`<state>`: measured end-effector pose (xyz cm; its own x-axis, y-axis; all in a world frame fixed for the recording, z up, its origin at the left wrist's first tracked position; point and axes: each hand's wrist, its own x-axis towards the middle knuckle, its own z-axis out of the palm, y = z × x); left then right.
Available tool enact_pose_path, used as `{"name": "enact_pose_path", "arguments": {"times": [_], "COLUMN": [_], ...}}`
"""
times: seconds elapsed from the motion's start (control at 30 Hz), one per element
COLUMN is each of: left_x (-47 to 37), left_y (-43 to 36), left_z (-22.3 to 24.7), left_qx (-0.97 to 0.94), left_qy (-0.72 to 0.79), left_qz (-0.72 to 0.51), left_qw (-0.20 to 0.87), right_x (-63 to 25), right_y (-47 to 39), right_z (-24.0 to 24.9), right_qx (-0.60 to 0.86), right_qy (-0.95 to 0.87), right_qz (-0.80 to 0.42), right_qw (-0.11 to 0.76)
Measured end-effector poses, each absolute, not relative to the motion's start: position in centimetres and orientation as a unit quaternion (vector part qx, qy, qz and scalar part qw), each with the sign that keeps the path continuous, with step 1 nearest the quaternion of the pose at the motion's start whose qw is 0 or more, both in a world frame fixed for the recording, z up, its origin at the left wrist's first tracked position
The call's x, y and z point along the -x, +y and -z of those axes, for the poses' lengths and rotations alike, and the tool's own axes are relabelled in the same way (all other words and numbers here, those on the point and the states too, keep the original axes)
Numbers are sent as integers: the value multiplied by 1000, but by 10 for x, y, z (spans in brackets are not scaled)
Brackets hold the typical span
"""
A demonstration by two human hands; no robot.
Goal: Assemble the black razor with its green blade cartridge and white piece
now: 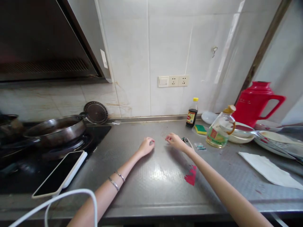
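My left hand (146, 147) is held over the middle of the steel counter (142, 186), its fingers curled together in a pinch. My right hand (175, 141) faces it a short way to the right, fingertips also drawn together. Anything between the fingers of either hand is too small to make out. Just beyond my right wrist lies a small dark object with a pale edge (187, 141), partly hidden. Beside it are small teal-and-white items (200, 146). A ragged red scrap (191, 176) lies under my right forearm, partly covered.
Left are a pan (56, 129) on the black hob and a phone (60, 173) with a white cable (78, 191). Right stand a soy sauce bottle (191, 115), sponge (200, 129), oil bottle (219, 130), red thermos jug (255, 104), stacked dishes (272, 148) and a white napkin (270, 168).
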<state>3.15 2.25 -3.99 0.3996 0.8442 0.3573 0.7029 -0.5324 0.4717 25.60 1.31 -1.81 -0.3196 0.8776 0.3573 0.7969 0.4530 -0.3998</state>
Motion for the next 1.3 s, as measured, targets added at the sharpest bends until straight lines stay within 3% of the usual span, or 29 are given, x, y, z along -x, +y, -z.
{"name": "enact_pose_path", "arguments": {"times": [0.37,1.3], "left_x": [-17,17], "left_y": [23,25], "left_z": [54,51], "left_qx": [-796,-788], "left_qy": [581,606], "left_qz": [-166,-104], "left_qw": [18,16], "right_x": [-226,-226], "right_y": [1,-4], "right_z": [56,53], "right_qx": [580,576], "right_qy": [-796,-804], "right_qz": [10,19], "right_qw": [171,144]}}
